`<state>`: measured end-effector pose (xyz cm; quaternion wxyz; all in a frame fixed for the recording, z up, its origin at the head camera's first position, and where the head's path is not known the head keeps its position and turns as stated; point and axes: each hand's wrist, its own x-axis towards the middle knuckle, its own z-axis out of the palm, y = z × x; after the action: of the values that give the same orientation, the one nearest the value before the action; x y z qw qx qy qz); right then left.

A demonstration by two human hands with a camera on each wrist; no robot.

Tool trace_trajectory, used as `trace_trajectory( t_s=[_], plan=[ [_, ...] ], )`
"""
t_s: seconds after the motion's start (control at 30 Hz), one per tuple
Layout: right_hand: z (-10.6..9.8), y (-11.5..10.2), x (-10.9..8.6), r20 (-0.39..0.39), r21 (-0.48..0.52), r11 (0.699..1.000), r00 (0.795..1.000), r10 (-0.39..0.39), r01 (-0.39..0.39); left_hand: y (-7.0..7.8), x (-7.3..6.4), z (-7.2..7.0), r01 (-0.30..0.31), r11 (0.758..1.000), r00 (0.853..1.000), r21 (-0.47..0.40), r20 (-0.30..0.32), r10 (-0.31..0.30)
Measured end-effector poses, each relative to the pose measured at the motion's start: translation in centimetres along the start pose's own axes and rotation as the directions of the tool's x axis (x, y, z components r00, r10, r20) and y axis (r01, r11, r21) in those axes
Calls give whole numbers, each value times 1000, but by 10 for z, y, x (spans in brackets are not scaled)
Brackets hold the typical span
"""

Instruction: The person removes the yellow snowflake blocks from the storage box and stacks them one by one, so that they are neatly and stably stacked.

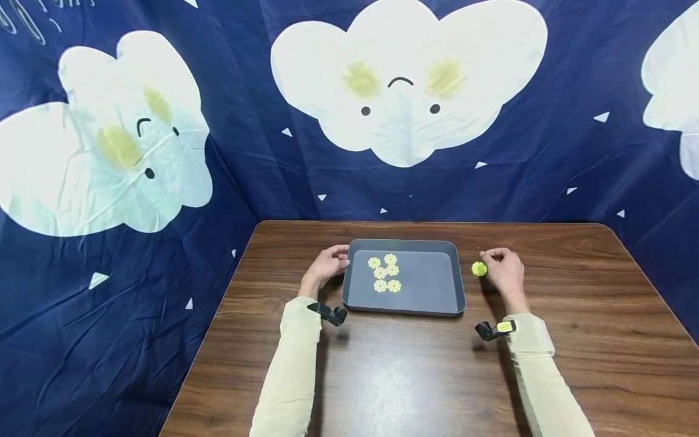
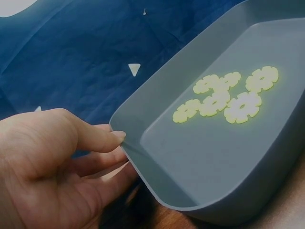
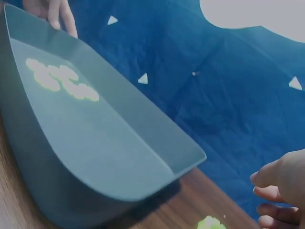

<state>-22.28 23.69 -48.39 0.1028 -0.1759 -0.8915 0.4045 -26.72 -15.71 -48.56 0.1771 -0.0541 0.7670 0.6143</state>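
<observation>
A grey rectangular tray [image 1: 431, 279] lies on the table. Inside it, toward its left side, are several pale yellow flower-shaped pieces [image 2: 240, 107], some touching each other. My left hand [image 1: 329, 264] holds the tray's left rim, its thumb [image 2: 102, 138] on the edge and the other fingers against the outer wall. Right of the tray, a brighter yellow-green flower-shaped piece [image 1: 479, 269] lies on the table. Beside that piece is my right hand [image 1: 506, 271], fingers loosely bent. In the right wrist view its fingertips [image 3: 259, 179] are apart from the piece, with nothing visible between them.
The brown wooden table [image 1: 393, 370] extends around the tray and in front of it. A dark blue cloth [image 1: 338, 176] with white clouds hangs behind the table and at its left. Black wrist cameras [image 1: 330, 314] sit at both cuffs.
</observation>
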Motion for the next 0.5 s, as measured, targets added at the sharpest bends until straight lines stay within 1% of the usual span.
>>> trace_trajectory(
  t_s=[0.13,0.23,0.5],
  plan=[
    [2,-10,-5,-21,28,999,999,-43,44,0,0,0,2,1000,1000,2,-4,-2],
    [5,-17,-9,-23,41,996,997,-72,73,-1,1,0,4,1000,1000,7,-7,-4],
    [18,-35,-19,20,61,991,992,-123,122,-1,0,0,3,1000,1000,1,-6,-3]
  ],
)
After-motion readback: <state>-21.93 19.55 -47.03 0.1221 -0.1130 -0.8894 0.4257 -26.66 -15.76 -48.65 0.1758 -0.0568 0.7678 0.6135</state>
